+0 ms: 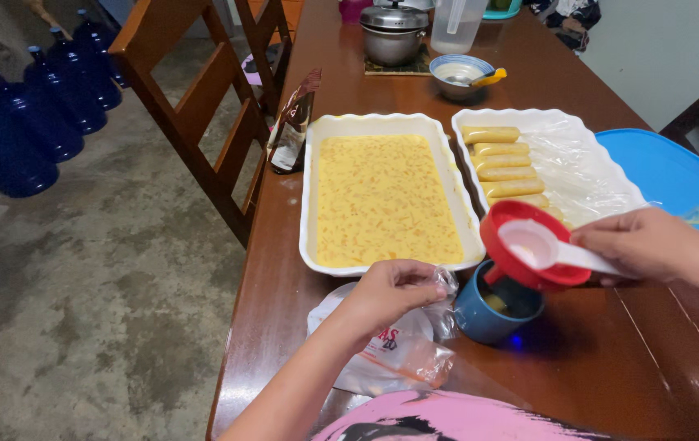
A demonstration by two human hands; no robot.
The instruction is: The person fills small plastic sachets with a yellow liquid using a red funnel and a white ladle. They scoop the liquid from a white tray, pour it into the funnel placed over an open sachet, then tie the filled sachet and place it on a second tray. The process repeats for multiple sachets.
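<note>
Right hand (652, 243), grip clamped on nested red and white plastic measuring spoons (533, 247) above a blue ceramic mug (488, 312); left hand (390, 292), grip closed on a clear plastic bag (390, 351) on the wooden surface (603, 343); white dish of yellow custard (386, 196) already filled.

Left hand (388, 291) pinched, right hand (642, 242) gripping

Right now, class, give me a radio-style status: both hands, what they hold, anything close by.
Left hand fingers pinching clear plastic bag. Right hand holding red and white measuring scoops over blue mug. White baking dish right alongside.
</note>
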